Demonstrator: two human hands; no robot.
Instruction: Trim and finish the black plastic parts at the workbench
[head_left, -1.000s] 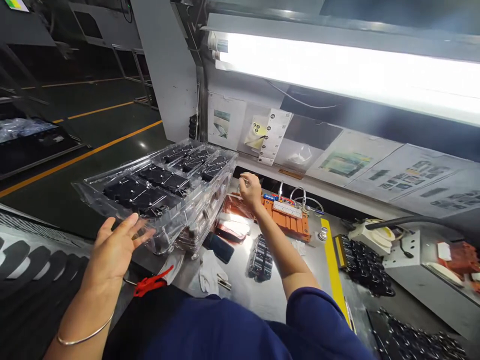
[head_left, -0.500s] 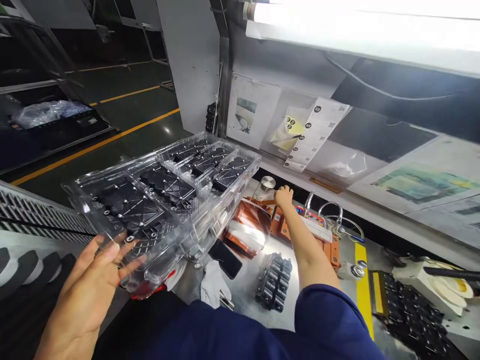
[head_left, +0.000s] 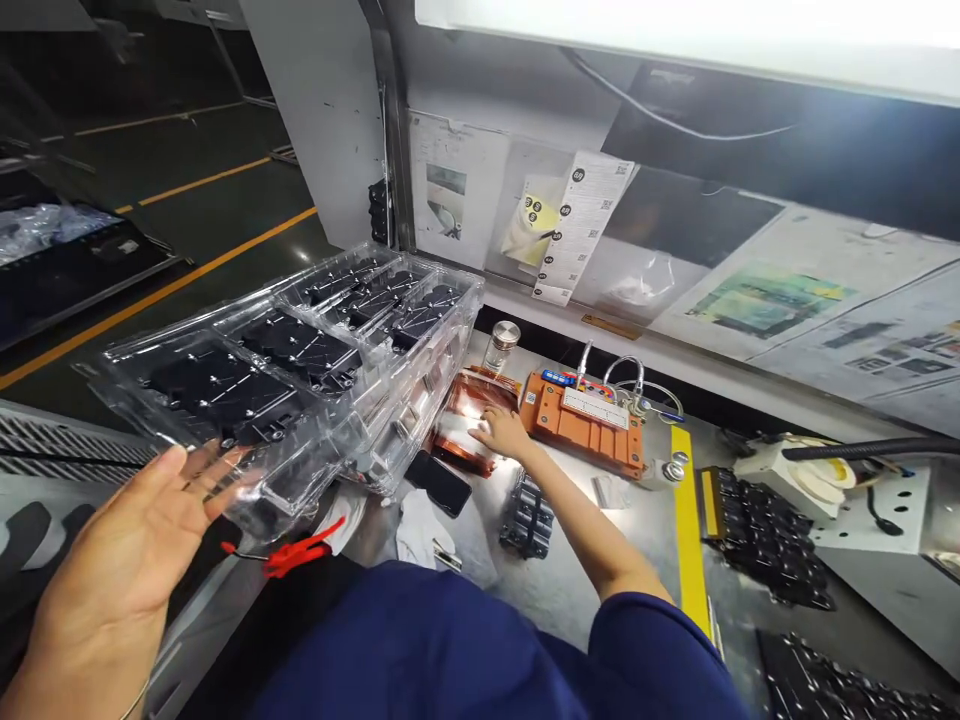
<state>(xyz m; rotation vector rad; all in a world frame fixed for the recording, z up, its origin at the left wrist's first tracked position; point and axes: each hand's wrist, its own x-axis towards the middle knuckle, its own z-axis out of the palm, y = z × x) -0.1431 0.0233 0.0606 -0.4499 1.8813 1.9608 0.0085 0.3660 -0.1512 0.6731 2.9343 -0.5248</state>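
My left hand (head_left: 142, 530) has its fingers spread at the near left corner of a clear plastic tray (head_left: 352, 400); the fingertips show through the plastic or lie just under its edge. Black moulded parts (head_left: 296, 345) sit in the tray's compartments. My right hand (head_left: 499, 432) is over the shiny copper-brown film packs (head_left: 465, 455), fingers apart; no object shows in it. Right of it stands an orange fixture (head_left: 585, 435) with a white ruler-like strip. A black ribbed block (head_left: 527, 515) lies below my right forearm.
A phone (head_left: 439, 482), a white glove (head_left: 420, 530) and a red cord (head_left: 304, 552) lie near my body. A lidded glass jar (head_left: 502, 345) stands by the wall. Yellow tape (head_left: 688, 530) and black parts (head_left: 765, 535) are at the right.
My right hand has come back from beside the jar to above the copper-brown packs. The view has shifted to the right. My left hand stays at the tray corner, and the red cord shows more.
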